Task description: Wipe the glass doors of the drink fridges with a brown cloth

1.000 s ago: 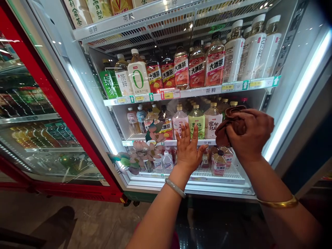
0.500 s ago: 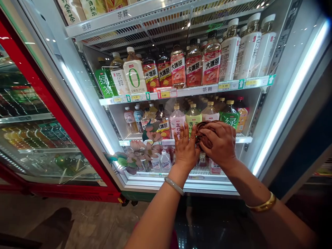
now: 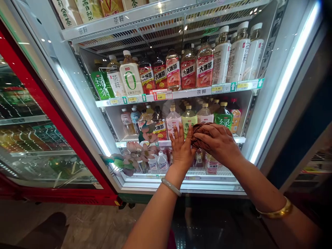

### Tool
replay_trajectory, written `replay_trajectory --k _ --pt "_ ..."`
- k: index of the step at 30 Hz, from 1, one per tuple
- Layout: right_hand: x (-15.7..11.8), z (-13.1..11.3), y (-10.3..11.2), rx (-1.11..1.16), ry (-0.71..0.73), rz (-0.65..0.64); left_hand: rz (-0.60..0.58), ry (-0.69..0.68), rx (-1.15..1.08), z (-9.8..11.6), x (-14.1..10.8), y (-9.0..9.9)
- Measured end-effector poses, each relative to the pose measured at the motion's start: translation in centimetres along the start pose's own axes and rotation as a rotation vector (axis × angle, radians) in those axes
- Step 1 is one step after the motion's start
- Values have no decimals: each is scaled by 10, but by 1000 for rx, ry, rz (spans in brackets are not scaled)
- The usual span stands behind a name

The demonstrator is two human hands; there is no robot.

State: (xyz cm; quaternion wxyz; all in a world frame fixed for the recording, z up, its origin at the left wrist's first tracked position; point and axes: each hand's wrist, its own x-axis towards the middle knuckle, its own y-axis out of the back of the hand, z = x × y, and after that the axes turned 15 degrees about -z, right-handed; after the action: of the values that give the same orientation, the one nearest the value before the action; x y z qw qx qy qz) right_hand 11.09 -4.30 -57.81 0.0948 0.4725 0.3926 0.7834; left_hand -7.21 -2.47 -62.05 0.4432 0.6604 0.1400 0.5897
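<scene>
Fingers spread, my left hand (image 3: 181, 149) lies flat against the glass door (image 3: 166, 103) of a lit drinks cooler. Just to its right, my right hand (image 3: 216, 140) is closed round a crumpled brown cloth (image 3: 198, 134) pressed to the same glass. The cloth's lower part is hidden by the fingers. Behind the hands, through the glass, stand a pink-labelled bottle (image 3: 173, 119), a light green bottle (image 3: 189, 119) and a dark green bottle (image 3: 223, 117). A flower decal (image 3: 137, 154) sits on the glass left of my left hand.
Upper shelves (image 3: 186, 92) hold rows of tea bottles, and small clear bottles (image 3: 162, 160) stand on the lowest one. To the left is a red-framed cooler (image 3: 77, 145). A bright light strip (image 3: 287, 83) runs down the right side. Tiled floor (image 3: 85, 221) shows below.
My right hand has turned a little, its fingers stretching further left over the cloth. The view has shifted slightly, while my left hand stays flat on the glass.
</scene>
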Motion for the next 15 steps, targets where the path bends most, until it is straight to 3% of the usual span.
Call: replay_trajectory --k 6,12,15 --pt "3 15 15 71 -54 45 -55 -89 3 -10 -4 8" --pt "0 42 21 134 -477 396 43 -107 -3 -13 -6 10" --pt "5 35 13 154 -559 477 59 -132 -6 -11 -5 11"
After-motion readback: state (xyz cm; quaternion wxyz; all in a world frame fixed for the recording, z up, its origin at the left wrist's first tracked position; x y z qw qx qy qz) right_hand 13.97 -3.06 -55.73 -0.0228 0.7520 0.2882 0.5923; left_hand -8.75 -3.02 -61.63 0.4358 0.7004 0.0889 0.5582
